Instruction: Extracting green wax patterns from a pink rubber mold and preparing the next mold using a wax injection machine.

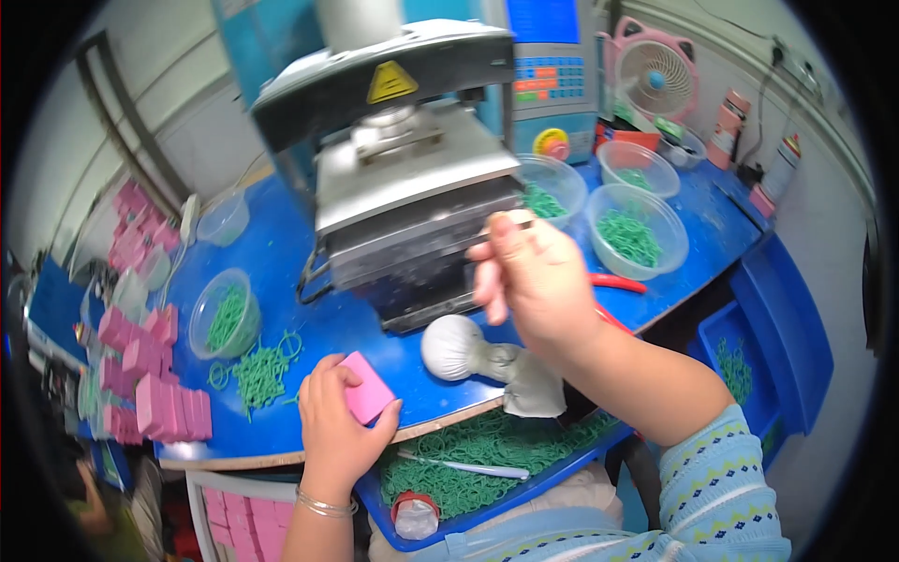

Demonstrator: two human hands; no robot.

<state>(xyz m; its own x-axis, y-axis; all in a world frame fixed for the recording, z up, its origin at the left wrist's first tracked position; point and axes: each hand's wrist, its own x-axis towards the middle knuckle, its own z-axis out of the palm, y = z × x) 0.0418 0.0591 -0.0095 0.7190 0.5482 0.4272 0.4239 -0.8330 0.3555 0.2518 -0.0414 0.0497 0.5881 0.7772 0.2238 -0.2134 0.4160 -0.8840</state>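
My left hand [339,417] is closed around a small pink block [369,390] at the front edge of the blue table. My right hand [536,276] is raised in front of a heavy press [421,220], its fingers pinched together. A small dark-tipped bit shows at its fingertips, too small to name. Between my hands, a white cloth-wrapped ball with a tied neck [451,348] lies on the table. Left of the pink block, a loose pile of green rubbery strands [264,377] rests beside a clear round tub [198,332] of similar strands.
Stacked pink blocks [161,408] line the left edge. Clear tubs [646,267] with green strands stand right of the press, near a red-handled tool [618,281]. Below the table edge, a blue tray [375,510] holds strands, a pale stick [487,468] and a small red-rimmed cup [416,517].
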